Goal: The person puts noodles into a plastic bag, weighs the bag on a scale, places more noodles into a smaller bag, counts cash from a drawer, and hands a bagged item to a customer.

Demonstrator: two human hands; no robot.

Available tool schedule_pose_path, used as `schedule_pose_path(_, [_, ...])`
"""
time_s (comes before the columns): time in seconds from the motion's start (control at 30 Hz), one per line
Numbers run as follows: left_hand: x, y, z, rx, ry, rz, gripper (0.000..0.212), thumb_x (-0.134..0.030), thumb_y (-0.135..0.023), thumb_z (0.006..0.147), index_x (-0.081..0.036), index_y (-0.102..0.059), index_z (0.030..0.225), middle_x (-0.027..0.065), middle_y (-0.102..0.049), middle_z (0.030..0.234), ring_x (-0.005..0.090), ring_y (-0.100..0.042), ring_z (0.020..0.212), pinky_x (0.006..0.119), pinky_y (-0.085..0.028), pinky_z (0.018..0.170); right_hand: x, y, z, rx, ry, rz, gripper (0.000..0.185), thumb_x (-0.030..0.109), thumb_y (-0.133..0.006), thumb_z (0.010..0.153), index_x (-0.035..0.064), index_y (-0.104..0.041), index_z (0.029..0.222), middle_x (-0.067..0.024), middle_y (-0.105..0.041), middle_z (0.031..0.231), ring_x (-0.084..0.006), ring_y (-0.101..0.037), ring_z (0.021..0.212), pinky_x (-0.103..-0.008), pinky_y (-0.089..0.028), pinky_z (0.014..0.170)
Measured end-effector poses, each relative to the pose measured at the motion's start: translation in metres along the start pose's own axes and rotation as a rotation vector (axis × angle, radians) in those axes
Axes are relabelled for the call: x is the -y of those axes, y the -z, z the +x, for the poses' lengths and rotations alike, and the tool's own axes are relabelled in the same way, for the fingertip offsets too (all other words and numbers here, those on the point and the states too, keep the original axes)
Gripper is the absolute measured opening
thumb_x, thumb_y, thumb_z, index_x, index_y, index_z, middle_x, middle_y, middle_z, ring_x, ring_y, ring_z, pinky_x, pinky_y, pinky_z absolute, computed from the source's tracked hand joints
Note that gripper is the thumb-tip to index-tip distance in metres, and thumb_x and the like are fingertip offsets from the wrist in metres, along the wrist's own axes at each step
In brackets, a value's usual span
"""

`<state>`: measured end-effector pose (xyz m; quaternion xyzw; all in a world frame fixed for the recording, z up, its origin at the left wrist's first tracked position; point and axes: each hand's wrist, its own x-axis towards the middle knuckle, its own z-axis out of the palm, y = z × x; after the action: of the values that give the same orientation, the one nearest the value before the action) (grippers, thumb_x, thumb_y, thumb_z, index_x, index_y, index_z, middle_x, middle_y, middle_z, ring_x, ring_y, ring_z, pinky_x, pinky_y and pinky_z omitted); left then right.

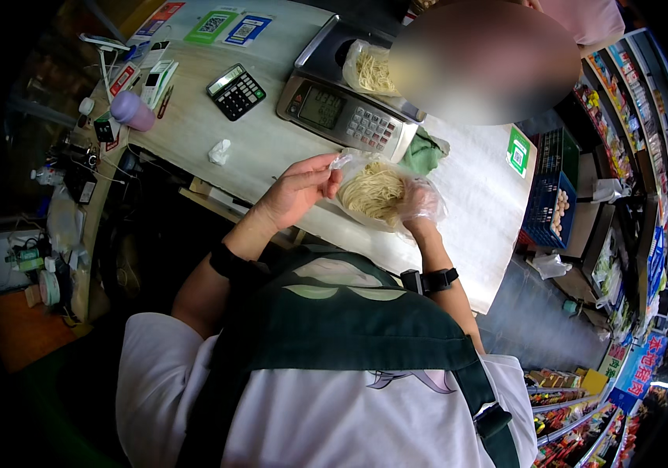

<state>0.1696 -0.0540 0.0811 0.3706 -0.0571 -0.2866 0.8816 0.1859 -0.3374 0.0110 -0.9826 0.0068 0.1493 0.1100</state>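
Over the near edge of the counter, a clear plastic bag (342, 205) surrounds a bundle of pale fresh noodles (373, 192). My left hand (306, 188) pinches the bag's upper left edge between thumb and fingers. Clear plastic also covers my right hand (420, 200), which is closed against the right end of the noodles; its fingertips are partly hidden. Just beyond my hands stands a digital weighing scale (339, 117) with a lit display and keypad. Another bag of noodles (372, 69) lies on the scale's pan.
A green cloth (424, 151) lies by the scale. On the white counter (474, 234) are a calculator (235, 92), crumpled tissue (219, 152) and a purple bottle (132, 111). A person (582, 20) stands opposite. Crates (547, 207), one with eggs, stand beyond the counter's right edge.
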Motion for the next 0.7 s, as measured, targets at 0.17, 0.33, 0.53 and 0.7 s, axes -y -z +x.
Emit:
schedule_pose_path(0.17, [0.002,-0.007,0.004,0.043,-0.005,0.013,0.059,-0.024,-0.057,0.089,0.005,-0.036,0.137,0.0050,-0.052,0.100,0.0141,-0.048,0.086,0.027,-0.040,0.083,0.061,0.013,-0.026,-0.028,0.423,-0.147,0.077,0.037,-0.071,0.071,0.0238,-0.039,0.140,-0.0121,-0.033,0.146,-0.0356,-0.028,0.136,-0.0573,-0.026,0.106])
schedule_pose_path(0.33, [0.003,-0.013,0.012,0.074,0.027,0.036,0.058,-0.022,-0.056,0.089,0.005,-0.036,0.136,0.0052,-0.052,0.099,0.0135,-0.048,0.086,0.026,-0.040,0.082,0.056,0.004,-0.016,0.026,0.393,-0.288,0.089,0.044,-0.073,0.068,0.0296,-0.029,0.145,-0.0102,-0.024,0.151,-0.0352,-0.022,0.139,-0.0627,-0.022,0.106])
schedule_pose_path(0.53, [0.009,-0.010,0.005,0.000,0.016,0.010,0.049,-0.018,-0.055,0.089,0.005,-0.042,0.131,0.0033,-0.052,0.094,0.0123,-0.047,0.084,0.025,-0.039,0.080,0.058,0.005,-0.017,0.075,0.392,-0.295,0.091,0.044,-0.073,0.067,0.0291,-0.029,0.145,-0.0106,-0.025,0.150,-0.0364,-0.021,0.138,-0.0648,-0.023,0.104])
schedule_pose_path(0.7, [0.015,-0.008,0.000,-0.006,-0.024,-0.008,0.045,-0.018,-0.054,0.090,0.004,-0.044,0.128,0.0043,-0.053,0.095,0.0123,-0.048,0.084,0.026,-0.039,0.079,0.053,-0.004,-0.014,0.031,0.432,-0.296,0.090,0.042,-0.073,0.068,0.0270,-0.029,0.145,-0.0122,-0.026,0.149,-0.0383,-0.023,0.137,-0.0671,-0.024,0.101])
